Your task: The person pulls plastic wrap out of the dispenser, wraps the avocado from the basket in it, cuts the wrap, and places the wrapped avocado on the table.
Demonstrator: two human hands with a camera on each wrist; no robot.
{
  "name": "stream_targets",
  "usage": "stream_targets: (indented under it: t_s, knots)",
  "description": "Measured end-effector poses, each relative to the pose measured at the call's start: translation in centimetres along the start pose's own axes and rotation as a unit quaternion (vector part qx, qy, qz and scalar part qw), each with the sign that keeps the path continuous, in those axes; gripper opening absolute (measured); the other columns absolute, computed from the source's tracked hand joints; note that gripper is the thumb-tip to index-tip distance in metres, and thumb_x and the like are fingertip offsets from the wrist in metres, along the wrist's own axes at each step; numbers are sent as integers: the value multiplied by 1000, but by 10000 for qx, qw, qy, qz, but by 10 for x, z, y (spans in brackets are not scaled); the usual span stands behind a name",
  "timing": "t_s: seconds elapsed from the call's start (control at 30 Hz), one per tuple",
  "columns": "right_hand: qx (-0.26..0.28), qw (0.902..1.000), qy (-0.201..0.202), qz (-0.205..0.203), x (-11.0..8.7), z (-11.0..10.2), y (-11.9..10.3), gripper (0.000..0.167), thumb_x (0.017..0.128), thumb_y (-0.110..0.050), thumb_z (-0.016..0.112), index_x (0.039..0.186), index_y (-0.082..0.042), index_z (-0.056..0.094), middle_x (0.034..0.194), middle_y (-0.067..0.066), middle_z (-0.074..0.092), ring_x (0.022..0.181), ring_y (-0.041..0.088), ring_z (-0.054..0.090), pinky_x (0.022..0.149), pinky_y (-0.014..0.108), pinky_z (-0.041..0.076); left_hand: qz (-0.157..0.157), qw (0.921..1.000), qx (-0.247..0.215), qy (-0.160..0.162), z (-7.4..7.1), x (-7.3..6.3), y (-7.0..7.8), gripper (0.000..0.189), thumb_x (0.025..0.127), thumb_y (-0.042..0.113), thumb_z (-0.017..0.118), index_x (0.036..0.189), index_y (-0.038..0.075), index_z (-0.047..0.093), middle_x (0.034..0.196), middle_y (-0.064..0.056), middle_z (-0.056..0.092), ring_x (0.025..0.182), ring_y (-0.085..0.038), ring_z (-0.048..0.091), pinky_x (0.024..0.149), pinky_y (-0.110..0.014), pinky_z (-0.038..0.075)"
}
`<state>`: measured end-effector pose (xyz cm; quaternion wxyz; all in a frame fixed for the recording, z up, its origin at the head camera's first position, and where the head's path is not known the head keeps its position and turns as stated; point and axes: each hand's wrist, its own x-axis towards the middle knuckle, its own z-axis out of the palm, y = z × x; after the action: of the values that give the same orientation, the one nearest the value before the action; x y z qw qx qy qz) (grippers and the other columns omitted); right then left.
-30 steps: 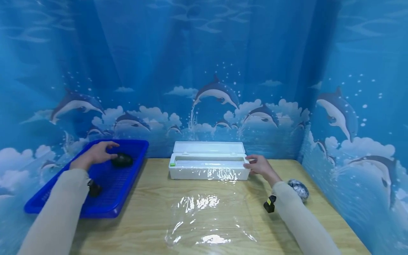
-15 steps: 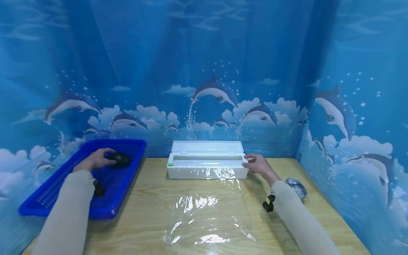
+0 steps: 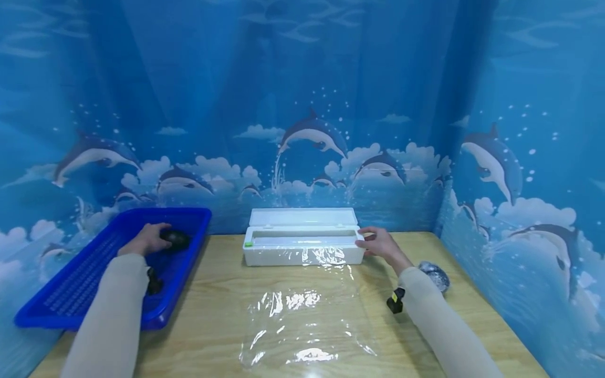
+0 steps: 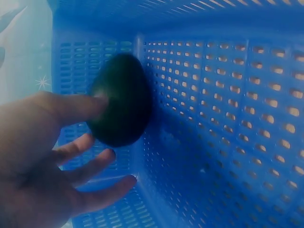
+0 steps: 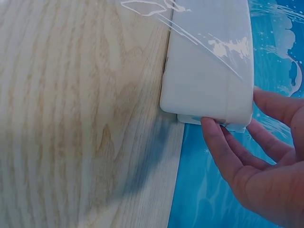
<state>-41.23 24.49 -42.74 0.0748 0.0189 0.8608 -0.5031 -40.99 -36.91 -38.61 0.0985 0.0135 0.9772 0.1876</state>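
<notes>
My left hand [image 3: 147, 240] reaches into a blue plastic basket [image 3: 33, 315]. There a dark green avocado [image 4: 121, 99] stands out against the slotted walls in the left wrist view. The thumb overlaps the avocado's near face; the other fingers are spread and fairly straight below it. With thumb and fingers, my right hand [image 3: 382, 245] grips the right end of a white cling film dispenser [image 3: 302, 256], whose lid stands raised at the back. From its front a clear sheet of film [image 3: 302, 325] spreads over the wooden table towards me.
A roundish thing in shiny, silvery-looking wrap [image 3: 435, 277] lies right of my right forearm. Dolphin-printed curtains [image 3: 302, 173] hang behind the table [image 3: 212, 325] and along its sides. A small black camera [image 3: 395, 301] is worn at my right wrist.
My left hand has lowered further into the basket and closer over the avocado. The view has shifted slightly; the right hand stays at the dispenser's end.
</notes>
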Motion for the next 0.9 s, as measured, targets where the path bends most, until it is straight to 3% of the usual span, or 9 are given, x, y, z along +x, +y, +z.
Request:
stream_targets:
  t_s: [0.2,0.3,0.53,0.77,0.9]
  knots:
    - [-74,9999,52,90,-1,0,-4,54,100,-17,68,148,-1,49,144,34,52,128,44,59,102,51,58,-152,9997,-209,-56,3,-1,-4,56,101,20,61,139,-12,37,140,-46,35,121,-57,43,99,-67,46]
    - [-62,9999,35,109,1,1,-3,53,100,-17,68,147,-1,50,144,34,52,128,44,59,102,52,57,-60,9993,-355,-94,5,0,-7,53,100,20,62,137,-8,36,137,-43,41,113,-51,49,91,-60,50]
    - [-11,10000,-13,89,2,2,-2,54,100,-17,68,148,-1,50,145,34,51,129,44,58,103,52,57,80,9992,-257,-293,8,3,-8,62,101,29,64,145,-5,37,146,-44,37,124,-59,47,92,-64,52]
    - [-106,9998,38,142,0,1,-5,54,101,-18,68,148,-1,49,144,34,52,127,44,60,101,51,58,102,9995,-211,-198,9,7,-3,61,97,30,69,141,-3,42,141,-41,44,113,-50,56,85,-57,54]
    - [-92,9998,54,158,1,1,-5,54,100,-19,68,148,-1,50,143,34,54,125,42,61,99,50,59,165,9995,-209,-175,9,8,-3,66,96,34,70,142,-4,44,144,-42,42,118,-54,55,89,-61,54]
